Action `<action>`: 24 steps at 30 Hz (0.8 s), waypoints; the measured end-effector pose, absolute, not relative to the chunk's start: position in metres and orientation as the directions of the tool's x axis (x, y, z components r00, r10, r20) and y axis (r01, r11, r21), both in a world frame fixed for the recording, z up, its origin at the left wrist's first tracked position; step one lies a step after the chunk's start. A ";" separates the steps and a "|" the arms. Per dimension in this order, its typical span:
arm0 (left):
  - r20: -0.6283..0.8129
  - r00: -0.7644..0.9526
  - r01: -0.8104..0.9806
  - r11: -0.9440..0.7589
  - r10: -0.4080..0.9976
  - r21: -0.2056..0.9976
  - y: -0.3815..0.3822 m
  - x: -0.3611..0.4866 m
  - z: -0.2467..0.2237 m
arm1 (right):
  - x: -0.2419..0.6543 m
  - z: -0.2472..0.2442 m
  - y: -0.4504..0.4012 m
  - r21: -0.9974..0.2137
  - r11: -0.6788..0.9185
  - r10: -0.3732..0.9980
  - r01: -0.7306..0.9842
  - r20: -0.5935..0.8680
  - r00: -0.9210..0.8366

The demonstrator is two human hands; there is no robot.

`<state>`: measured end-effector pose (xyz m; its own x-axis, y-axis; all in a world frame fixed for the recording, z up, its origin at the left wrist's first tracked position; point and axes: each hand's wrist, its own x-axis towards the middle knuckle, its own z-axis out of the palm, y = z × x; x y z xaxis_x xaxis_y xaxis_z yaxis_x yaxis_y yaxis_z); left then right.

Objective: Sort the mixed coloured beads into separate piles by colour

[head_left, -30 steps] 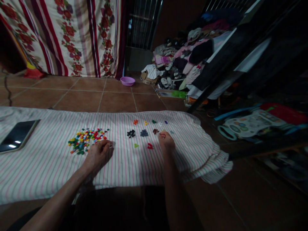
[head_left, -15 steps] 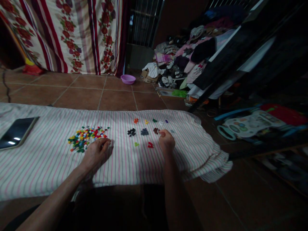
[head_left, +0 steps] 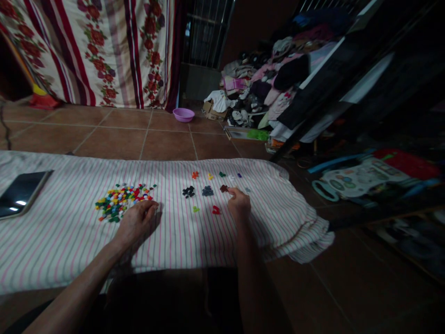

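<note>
A mixed heap of coloured pieces is lying at the left hand's 11 o'clock, small sorted piles are sitting by the right hand, both grips unclear.

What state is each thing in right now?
Left hand, resting on the striped sheet at the mixed pile
Right hand, fingertips beside the dark red pieces
Mixed pile, many colours, loosely heaped
Black pieces, small separate group
Phone, lying flat, screen dark
Pink basin, upright on the floor
</note>
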<state>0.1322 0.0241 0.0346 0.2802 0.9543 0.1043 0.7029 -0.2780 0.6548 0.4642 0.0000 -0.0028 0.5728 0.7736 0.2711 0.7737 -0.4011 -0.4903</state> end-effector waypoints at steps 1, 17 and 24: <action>0.105 0.282 0.706 -0.280 0.954 0.651 0.024 0.132 0.035 | 0.465 -0.004 0.000 -0.503 -0.406 0.762 0.763 0.273 0.587; 0.102 0.285 0.728 -0.284 0.953 0.624 0.024 0.131 0.032 | 0.468 -0.008 0.009 -0.621 -0.353 0.730 0.700 0.285 0.621; 0.141 0.437 0.727 -0.441 0.889 0.527 0.008 0.135 0.028 | 0.413 0.001 0.021 -0.643 -0.031 0.760 0.765 0.482 0.436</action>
<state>0.1346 0.0076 0.0280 0.4366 0.8885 0.1412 0.7268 -0.4408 0.5267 0.4130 0.0207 0.0007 0.4364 0.7598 0.4819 0.7650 -0.0314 -0.6433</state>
